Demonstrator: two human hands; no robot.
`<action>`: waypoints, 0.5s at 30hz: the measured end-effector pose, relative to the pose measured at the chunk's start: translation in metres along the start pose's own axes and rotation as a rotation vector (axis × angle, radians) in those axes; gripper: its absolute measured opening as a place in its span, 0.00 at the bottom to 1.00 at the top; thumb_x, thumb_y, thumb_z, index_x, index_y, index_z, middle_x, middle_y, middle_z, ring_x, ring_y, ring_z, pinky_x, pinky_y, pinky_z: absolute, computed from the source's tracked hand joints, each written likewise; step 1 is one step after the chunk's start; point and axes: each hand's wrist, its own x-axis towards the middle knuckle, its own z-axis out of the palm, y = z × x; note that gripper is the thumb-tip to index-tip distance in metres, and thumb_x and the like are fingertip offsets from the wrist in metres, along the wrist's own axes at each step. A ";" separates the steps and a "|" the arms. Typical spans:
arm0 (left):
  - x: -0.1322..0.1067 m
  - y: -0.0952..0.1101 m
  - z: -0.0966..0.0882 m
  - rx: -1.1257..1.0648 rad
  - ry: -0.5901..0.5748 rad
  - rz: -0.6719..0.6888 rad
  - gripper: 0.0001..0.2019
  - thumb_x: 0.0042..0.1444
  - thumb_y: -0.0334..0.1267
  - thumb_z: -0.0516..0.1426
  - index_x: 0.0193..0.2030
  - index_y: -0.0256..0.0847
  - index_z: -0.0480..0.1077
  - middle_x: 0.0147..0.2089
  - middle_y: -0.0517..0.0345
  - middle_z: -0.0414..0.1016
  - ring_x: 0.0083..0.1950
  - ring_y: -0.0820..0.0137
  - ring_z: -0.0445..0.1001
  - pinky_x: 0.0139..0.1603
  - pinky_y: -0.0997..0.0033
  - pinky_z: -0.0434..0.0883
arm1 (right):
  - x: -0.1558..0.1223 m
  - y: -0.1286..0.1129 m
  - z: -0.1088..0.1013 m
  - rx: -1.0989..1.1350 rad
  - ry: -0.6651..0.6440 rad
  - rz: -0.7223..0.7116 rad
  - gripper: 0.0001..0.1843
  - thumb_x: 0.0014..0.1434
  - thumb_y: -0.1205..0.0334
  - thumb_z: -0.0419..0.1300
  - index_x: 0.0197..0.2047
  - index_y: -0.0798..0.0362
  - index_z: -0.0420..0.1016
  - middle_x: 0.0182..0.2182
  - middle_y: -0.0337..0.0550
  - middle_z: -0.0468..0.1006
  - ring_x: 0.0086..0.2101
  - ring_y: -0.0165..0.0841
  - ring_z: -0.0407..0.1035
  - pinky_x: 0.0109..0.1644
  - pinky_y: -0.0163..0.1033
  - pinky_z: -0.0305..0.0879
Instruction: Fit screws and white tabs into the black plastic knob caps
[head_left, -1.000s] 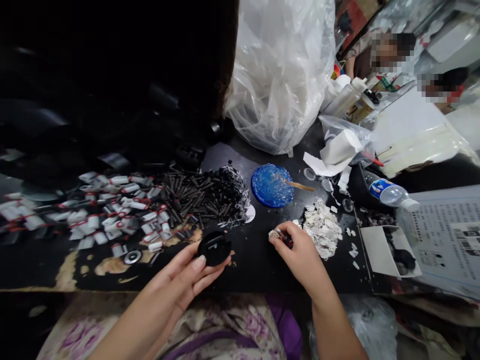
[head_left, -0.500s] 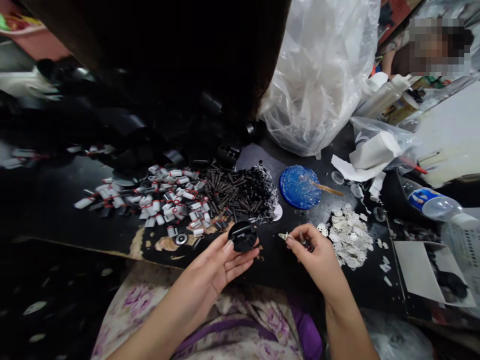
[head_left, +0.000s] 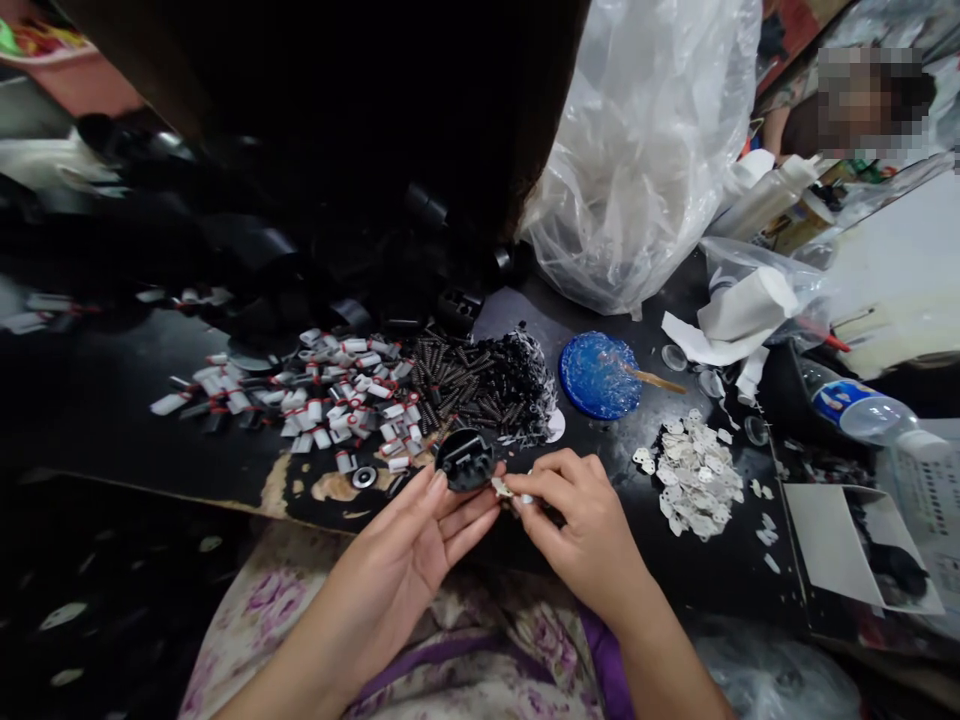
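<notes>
In my left hand (head_left: 416, 545) is a round black plastic part (head_left: 465, 460), its recessed side facing up, with the thumb on its rim and the fingers under it. My right hand (head_left: 577, 515) pinches a small flat pale plate (head_left: 501, 487) close to the right edge of the black part. Whether the two touch I cannot tell. Something else is partly hidden under the right fingers. A heap of similar pale plates (head_left: 701, 475) lies to the right. Beyond the left hand are white and grey pieces with red rings (head_left: 352, 390) and dark springs (head_left: 442, 375).
A blue lid of grease (head_left: 596, 375) with a wooden stick (head_left: 660, 380) sits behind my hands. A large clear plastic bag (head_left: 637, 150) stands at the back. On the right are a white box (head_left: 832, 530) and a plastic bottle (head_left: 862, 405). Another person sits at the far right.
My right hand has moved left with the pale plate, up to the black part. My left hand and the black part have shifted slightly left.
</notes>
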 end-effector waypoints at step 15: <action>0.000 -0.008 -0.006 0.237 0.080 0.143 0.15 0.53 0.42 0.67 0.47 0.48 0.76 0.43 0.58 0.84 0.44 0.64 0.82 0.53 0.64 0.76 | -0.006 -0.015 0.002 0.087 0.067 -0.126 0.08 0.63 0.72 0.59 0.40 0.50 0.76 0.35 0.39 0.80 0.36 0.31 0.72 0.41 0.40 0.58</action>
